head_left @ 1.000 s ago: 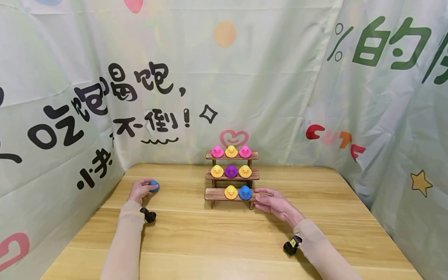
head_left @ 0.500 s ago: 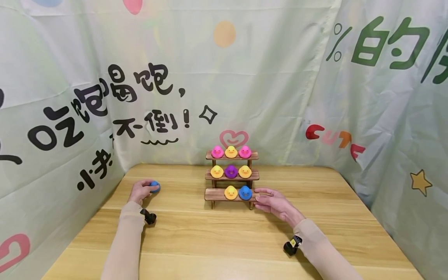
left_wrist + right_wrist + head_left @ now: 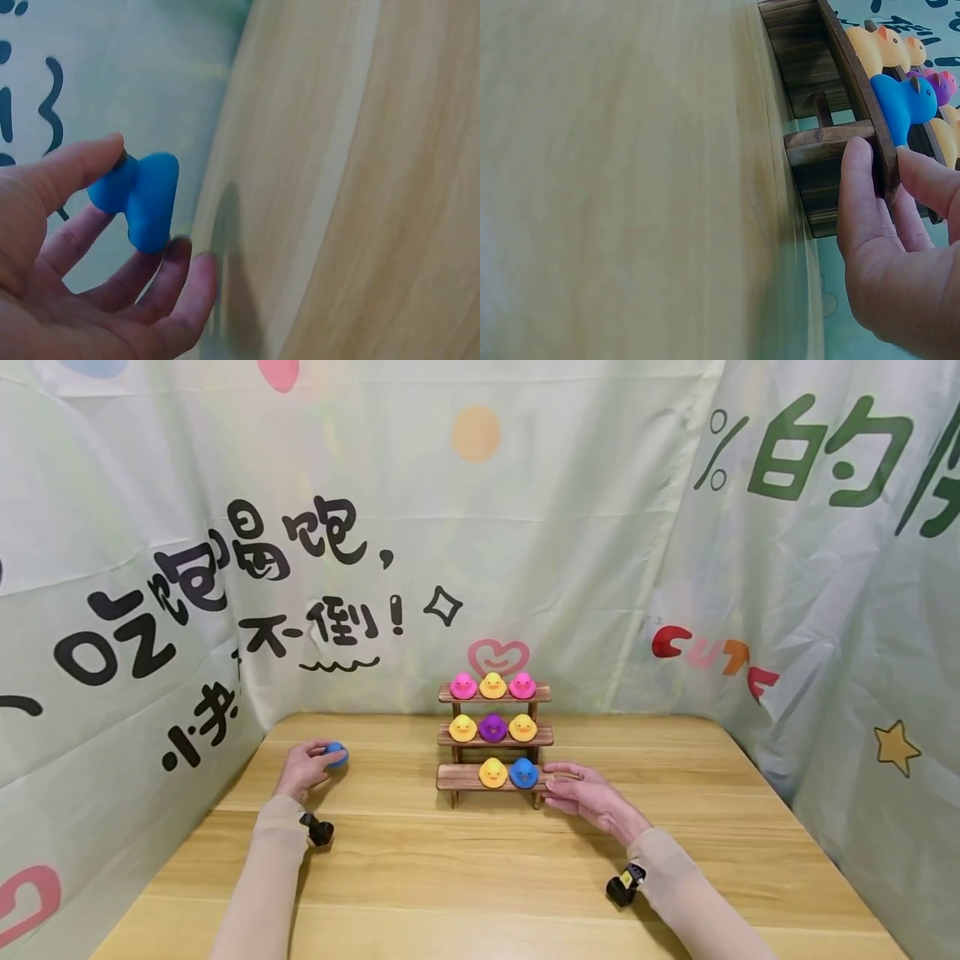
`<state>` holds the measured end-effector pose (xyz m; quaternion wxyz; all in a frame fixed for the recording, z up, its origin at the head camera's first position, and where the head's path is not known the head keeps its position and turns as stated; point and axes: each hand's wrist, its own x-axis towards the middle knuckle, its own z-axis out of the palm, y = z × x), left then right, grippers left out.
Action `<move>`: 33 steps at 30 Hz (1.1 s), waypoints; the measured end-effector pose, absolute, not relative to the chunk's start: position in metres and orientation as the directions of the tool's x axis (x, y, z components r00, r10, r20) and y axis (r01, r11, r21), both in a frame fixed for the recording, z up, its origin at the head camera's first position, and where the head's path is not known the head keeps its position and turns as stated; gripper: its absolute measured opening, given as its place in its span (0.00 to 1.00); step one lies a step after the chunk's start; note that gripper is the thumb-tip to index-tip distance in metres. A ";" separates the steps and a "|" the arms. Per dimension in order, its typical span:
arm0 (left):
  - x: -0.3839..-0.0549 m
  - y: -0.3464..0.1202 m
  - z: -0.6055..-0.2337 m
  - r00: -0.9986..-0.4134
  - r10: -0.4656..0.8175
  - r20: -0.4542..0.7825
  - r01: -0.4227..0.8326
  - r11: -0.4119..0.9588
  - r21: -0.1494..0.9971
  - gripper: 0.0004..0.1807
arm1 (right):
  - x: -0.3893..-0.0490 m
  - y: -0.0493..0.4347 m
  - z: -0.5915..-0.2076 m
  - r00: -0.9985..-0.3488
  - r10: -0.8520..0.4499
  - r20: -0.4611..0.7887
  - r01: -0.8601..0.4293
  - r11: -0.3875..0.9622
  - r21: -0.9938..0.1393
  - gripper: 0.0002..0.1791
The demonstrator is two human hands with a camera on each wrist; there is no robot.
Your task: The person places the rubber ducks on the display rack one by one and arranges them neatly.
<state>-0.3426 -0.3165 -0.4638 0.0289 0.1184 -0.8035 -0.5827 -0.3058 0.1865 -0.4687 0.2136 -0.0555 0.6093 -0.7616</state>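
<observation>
My left hand pinches a blue rubber duck over the left part of the table. In the left wrist view, thumb and fingers hold the duck by its head, apart from the wood. At the three-tier wooden display stand, my right hand grips the right end of the lowest step. The right wrist view has the thumb on top of that step and fingers below it. Another blue duck sits just beside the thumb, with a yellow duck to its left.
On the middle step a purple duck sits between two yellow ones. The top step bears a yellow duck between two pink ones. A printed cloth hangs behind and around the wooden table.
My left hand has shifted slightly right and up with the blue duck. The right hand keeps its place on the stand, and the head view has turned a little.
</observation>
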 end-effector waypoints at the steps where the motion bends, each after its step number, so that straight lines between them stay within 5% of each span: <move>1: -0.342 -0.314 -0.463 -0.976 -0.201 -0.081 -0.140 0.296 0.945 0.30 | -0.306 0.187 -0.469 -0.904 -0.391 -0.175 0.257 -0.166 -0.952 0.31; 15: -0.346 -0.285 -0.462 -0.999 0.040 0.026 0.036 0.280 0.959 0.30 | -0.303 0.188 -0.469 -0.905 -0.384 -0.182 0.263 -0.170 -0.950 0.31; 33: -0.332 -0.247 -0.456 -0.978 0.085 0.189 0.207 0.368 0.906 0.28 | -0.305 0.185 -0.467 -0.910 -0.369 -0.188 0.259 -0.152 -0.954 0.28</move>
